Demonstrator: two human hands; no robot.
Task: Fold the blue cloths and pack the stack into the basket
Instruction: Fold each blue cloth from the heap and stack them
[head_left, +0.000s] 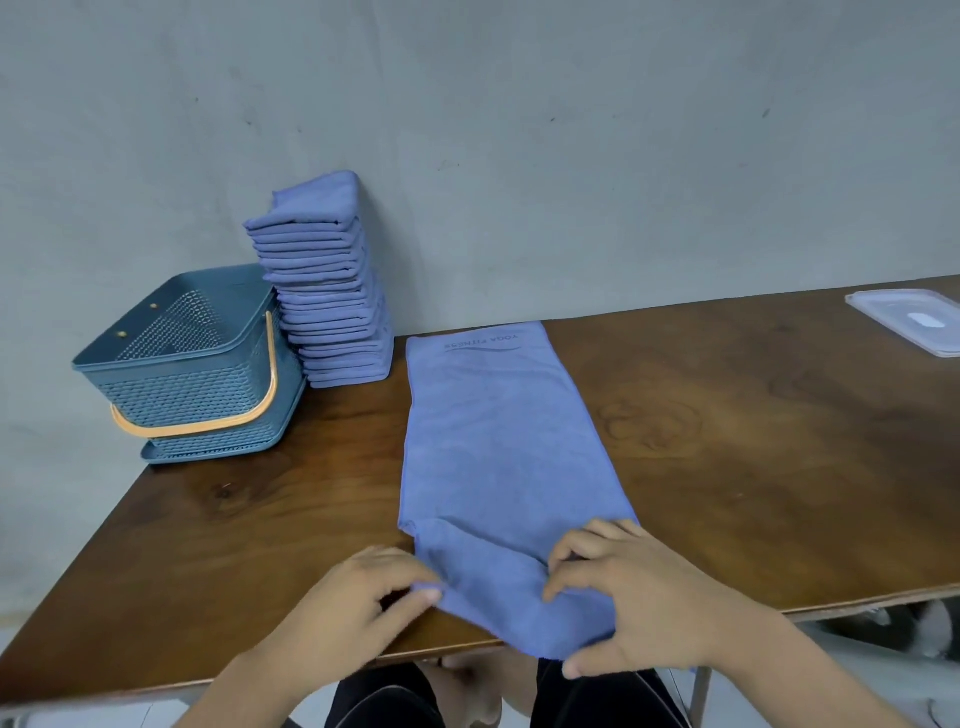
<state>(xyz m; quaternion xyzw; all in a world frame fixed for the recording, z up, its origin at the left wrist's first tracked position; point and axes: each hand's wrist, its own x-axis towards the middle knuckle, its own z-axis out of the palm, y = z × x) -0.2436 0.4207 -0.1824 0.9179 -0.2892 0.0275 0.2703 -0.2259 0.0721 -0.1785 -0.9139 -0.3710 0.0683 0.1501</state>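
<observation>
Blue cloth (504, 441) pinched at its near end by both hands (358, 592) (639, 597); uneven lifting could skew the fold.

The light is soft, cool and rather dim, with no hard source showing; it seems to come from above and somewhat to the right, though that is hard to tell. The wooden surface (727, 441) carries a broad pale sheen on its right half and darkens toward the left corner. Shadows are faint: a soft one lies under the basket (192, 364) and beside the stack of folded cloths (332, 291). The wide lens bends the surface's far edge and tilts the stack (straight lines bow toward the borders). Both hands (358, 597) look slightly smeared at the fingertips, and the printed lettering on the flat cloth (498, 441) is soft.
</observation>
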